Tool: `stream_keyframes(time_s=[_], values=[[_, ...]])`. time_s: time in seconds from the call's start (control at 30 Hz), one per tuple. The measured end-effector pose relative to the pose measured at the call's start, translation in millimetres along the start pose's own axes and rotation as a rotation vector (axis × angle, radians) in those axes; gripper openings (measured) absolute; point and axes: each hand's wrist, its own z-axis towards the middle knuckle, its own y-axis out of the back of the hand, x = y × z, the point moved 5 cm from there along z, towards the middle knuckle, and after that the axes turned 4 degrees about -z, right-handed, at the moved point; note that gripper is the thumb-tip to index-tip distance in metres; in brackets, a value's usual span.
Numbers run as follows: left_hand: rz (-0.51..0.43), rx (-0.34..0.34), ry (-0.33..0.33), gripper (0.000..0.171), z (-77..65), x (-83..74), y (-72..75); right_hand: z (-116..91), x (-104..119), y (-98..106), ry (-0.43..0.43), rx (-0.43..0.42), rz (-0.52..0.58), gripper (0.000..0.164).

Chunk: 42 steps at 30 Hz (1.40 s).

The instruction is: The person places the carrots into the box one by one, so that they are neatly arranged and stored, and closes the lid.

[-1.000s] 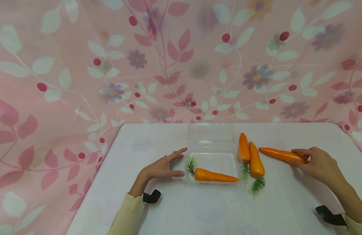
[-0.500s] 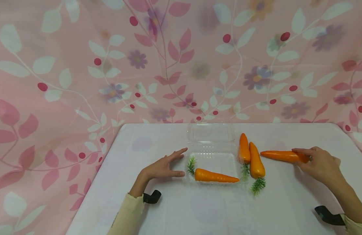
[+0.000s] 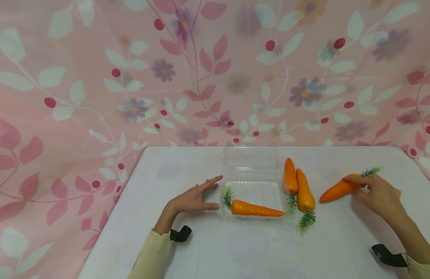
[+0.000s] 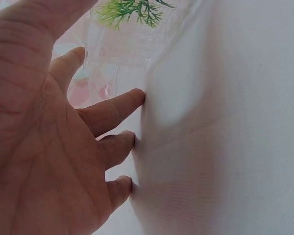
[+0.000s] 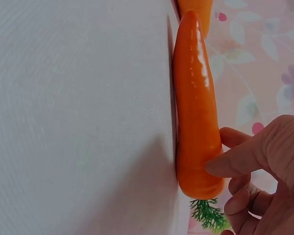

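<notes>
On the right side of the table, my right hand (image 3: 380, 195) pinches an orange carrot (image 3: 340, 190) near its thick end, thumb on one side and fingers on the other. The carrot lies aslant, its tip toward the front left and its green top (image 3: 372, 171) showing behind the hand. In the right wrist view the carrot (image 5: 196, 112) appears whole. My left hand (image 3: 194, 199) rests with spread fingers at the left side of a clear plastic box (image 3: 257, 188); in the left wrist view its fingertips (image 4: 137, 96) touch the tablecloth. Inside the box lies another carrot (image 3: 255, 208).
Two more carrots lie close together right of the box, a farther one (image 3: 289, 176) and a nearer one (image 3: 305, 190). The box's transparent lid (image 3: 250, 157) is folded back. A flowered pink cloth (image 3: 215, 77) hangs behind the white table (image 3: 250, 252).
The carrot in my right hand has swung round: its tip has come nearer the front and to the right, and its green top has come into sight. My left hand has stayed put.
</notes>
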Motion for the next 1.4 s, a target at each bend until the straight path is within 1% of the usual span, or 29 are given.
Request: stream_keyframes(time_s=[0.23,0.43,0.67,0.9,1.13,1.3,1.4], values=[[0.000,0.000,0.003,0.091,-0.7,0.4,0.0,1.5,-3.6,-2.8,-0.028,-0.035,0.022,0.020],[0.004,0.002,0.008,0.091,-1.0,0.7,-0.4,4.2,-2.8,-5.3,-0.002,-0.076,0.041,0.015],[0.007,-0.004,0.000,0.090,-0.3,0.4,-0.3,5.2,2.0,-9.3,-0.066,-0.011,0.080,0.017],[0.009,-0.004,-0.005,0.090,0.0,0.5,-0.7,4.6,4.1,-9.1,-0.076,0.010,0.117,0.014],[0.012,-0.009,-0.014,0.089,0.4,1.5,-0.8,3.6,2.8,-8.7,-0.062,0.009,0.105,0.011],[0.014,-0.009,-0.015,0.090,-0.2,0.4,-0.4,2.8,4.0,-9.2,-0.100,0.039,0.108,0.016],[0.009,-0.009,-0.013,0.090,-0.5,-0.3,0.0,2.8,5.3,-8.0,-0.122,0.042,0.114,0.018]])
